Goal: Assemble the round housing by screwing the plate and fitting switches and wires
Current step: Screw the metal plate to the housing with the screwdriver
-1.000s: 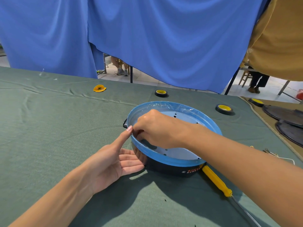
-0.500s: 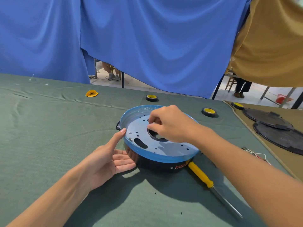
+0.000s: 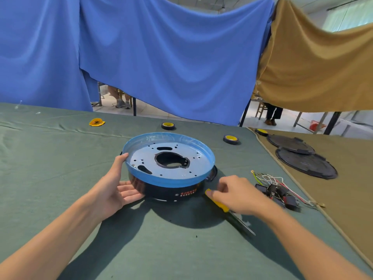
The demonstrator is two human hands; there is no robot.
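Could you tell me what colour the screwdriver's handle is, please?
Yellow plastic screwdriver handle; head view shows it best.

Three tape rolls (image 3: 168, 125) (image 3: 231, 139) (image 3: 261, 131), two black lids (image 3: 290, 143) (image 3: 305, 163), one housing (image 3: 169, 190), one screwdriver (image 3: 240, 222).

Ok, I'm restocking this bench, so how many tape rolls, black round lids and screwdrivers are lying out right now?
Tape rolls: 3
Black round lids: 2
Screwdrivers: 1
Total: 6
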